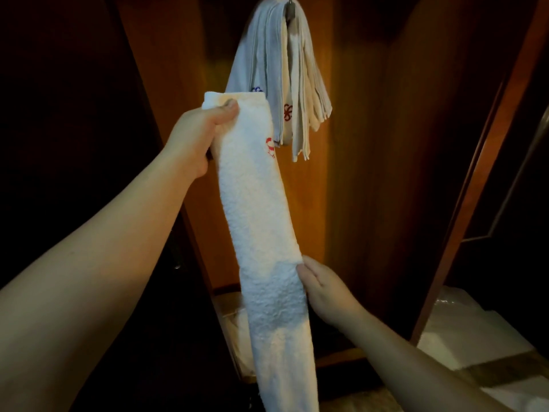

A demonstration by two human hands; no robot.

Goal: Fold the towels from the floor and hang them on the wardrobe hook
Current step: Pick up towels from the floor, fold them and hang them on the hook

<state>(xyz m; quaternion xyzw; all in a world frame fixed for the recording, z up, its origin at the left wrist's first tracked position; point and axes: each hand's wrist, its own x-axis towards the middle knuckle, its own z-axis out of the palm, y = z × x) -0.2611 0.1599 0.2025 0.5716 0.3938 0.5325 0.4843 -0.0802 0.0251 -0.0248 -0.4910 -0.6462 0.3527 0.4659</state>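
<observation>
A white towel (261,221), folded into a long narrow strip with a red mark near its top, hangs down the middle of the view. My left hand (199,135) pinches its top corner, thumb on the front. My right hand (323,289) grips the strip's right edge low down. Behind and above the strip, several folded towels (276,72) hang in a bunch from a metal hook (290,8) on the wardrobe's inner wall. The strip's lower end runs out of view at the bottom.
The wardrobe's orange-brown back panel (356,144) fills the middle. An open wardrobe door (487,162) stands at the right. Pale wrapped bundles (463,337) lie at the lower right. A pale object (234,325) sits low behind the strip. The left side is dark.
</observation>
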